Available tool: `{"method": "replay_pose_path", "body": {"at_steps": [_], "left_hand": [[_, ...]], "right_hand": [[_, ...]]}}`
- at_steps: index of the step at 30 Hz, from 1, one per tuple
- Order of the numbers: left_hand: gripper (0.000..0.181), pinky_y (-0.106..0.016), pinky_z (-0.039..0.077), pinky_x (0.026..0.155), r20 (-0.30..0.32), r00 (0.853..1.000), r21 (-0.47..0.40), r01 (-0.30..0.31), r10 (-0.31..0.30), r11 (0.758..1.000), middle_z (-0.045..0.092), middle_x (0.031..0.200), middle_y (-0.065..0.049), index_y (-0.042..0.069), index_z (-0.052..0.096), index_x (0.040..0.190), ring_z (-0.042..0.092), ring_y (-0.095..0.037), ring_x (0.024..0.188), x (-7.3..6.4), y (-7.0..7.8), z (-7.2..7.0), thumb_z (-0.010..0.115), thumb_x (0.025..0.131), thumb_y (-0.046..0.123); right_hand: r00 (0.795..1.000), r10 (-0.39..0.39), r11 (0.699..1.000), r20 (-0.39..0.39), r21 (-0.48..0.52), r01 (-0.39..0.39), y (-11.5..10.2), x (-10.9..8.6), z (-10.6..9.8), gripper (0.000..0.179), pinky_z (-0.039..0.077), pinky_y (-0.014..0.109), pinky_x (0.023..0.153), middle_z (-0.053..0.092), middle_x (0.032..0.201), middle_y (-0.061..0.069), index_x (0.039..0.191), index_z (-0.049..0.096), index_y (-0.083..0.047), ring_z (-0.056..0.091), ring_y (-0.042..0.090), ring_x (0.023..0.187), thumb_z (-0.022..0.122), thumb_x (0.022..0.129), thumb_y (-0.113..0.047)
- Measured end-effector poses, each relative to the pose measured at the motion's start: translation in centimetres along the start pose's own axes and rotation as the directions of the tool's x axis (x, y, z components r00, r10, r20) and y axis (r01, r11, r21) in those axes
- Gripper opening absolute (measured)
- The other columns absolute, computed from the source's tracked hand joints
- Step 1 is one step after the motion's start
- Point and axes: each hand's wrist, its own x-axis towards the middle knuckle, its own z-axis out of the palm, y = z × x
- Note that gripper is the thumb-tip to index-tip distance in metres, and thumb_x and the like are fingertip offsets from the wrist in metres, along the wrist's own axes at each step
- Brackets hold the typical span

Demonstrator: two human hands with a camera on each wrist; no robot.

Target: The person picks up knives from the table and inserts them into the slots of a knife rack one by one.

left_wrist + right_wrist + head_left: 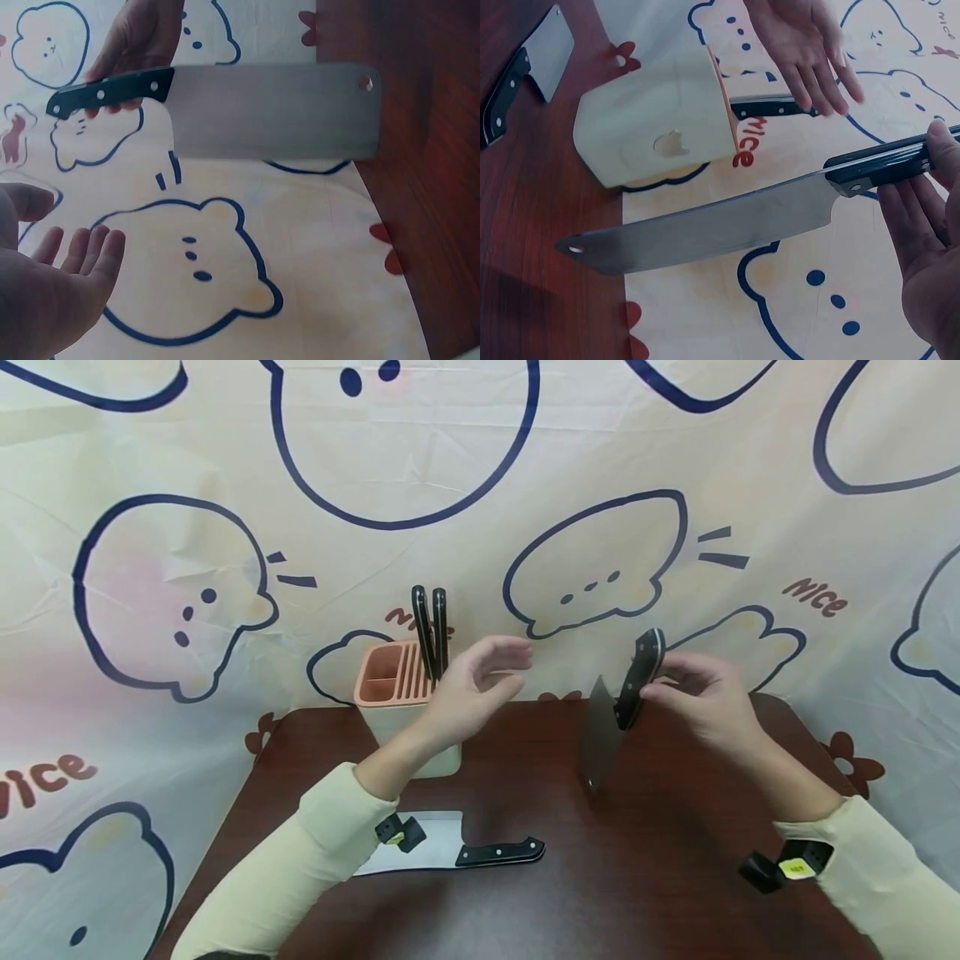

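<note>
A cleaver (277, 112) with a broad steel blade and a black riveted handle is held up by my right hand (701, 697). Thumb and fingers pinch the handle (889, 165), and the blade points down over the table. My left hand (480, 681) is raised in front of the knife block, fingers relaxed and holding nothing. The knife block (656, 124) is pale, with a salmon slotted top, and two black-handled knives (431, 631) stand in its slots. A second cleaver (491, 853) lies flat on the table, its blade partly hidden by my left sleeve.
The dark brown wooden table (570, 902) meets a cloth backdrop (420, 452) with cartoon drawings at its far edge. The block stands at the back left, with open compartments (378, 681) beside the slots.
</note>
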Motion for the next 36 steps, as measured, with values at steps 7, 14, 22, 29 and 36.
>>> {"method": "replay_pose_path", "body": {"at_steps": [7,14,22,29,36], "left_hand": [[0.041,-0.035,0.050,0.106,0.037,0.999,-0.022,-0.014,0.015,1.000,0.062,0.133,-0.012,0.002,0.054,0.139,0.060,-0.020,0.124,0.5,-0.2,1.7,0.060,0.099,0.001],[0.041,-0.036,0.050,0.106,0.072,0.997,-0.045,-0.009,0.012,0.999,0.060,0.135,-0.013,0.002,0.053,0.140,0.060,-0.020,0.124,0.7,-0.1,3.1,0.060,0.100,0.001],[0.040,-0.031,0.049,0.106,0.112,0.994,-0.072,0.011,-0.003,0.997,0.060,0.136,-0.015,0.001,0.052,0.140,0.059,-0.023,0.125,0.9,-0.1,4.3,0.058,0.101,0.001],[0.039,-0.028,0.049,0.105,0.132,0.991,-0.096,0.012,0.000,0.995,0.062,0.132,-0.016,-0.001,0.054,0.138,0.061,-0.022,0.121,0.9,-0.2,5.1,0.059,0.100,-0.001],[0.042,-0.028,0.053,0.099,0.110,0.994,-0.082,-0.018,0.027,0.997,0.063,0.127,-0.014,0.000,0.055,0.136,0.064,-0.019,0.114,0.8,-0.5,5.7,0.067,0.095,-0.003]], "right_hand": [[1.000,-0.019,0.999,0.014,0.026,0.019,0.3,0.2,1.5,0.034,0.057,0.021,0.086,0.074,0.101,0.004,0.114,0.072,0.004,0.072,0.014,0.089,0.068,0.085,0.021],[0.999,-0.045,0.998,0.025,0.037,0.044,0.8,0.4,2.6,0.031,0.058,0.023,0.084,0.074,0.101,0.006,0.112,0.073,0.005,0.069,0.016,0.089,0.071,0.084,0.019],[0.999,-0.040,0.999,0.005,0.011,0.040,0.9,0.7,3.5,0.032,0.056,0.024,0.091,0.073,0.109,0.004,0.114,0.073,0.005,0.064,0.020,0.104,0.072,0.084,0.017],[0.999,-0.050,0.997,0.004,0.053,0.049,0.9,0.9,3.9,0.033,0.056,0.028,0.093,0.072,0.110,0.006,0.113,0.074,0.003,0.062,0.021,0.106,0.072,0.084,0.018],[0.999,-0.048,0.998,-0.020,0.039,0.048,0.8,1.0,4.3,0.029,0.056,0.026,0.093,0.072,0.108,0.004,0.112,0.073,0.005,0.062,0.021,0.104,0.071,0.085,0.017]]}}
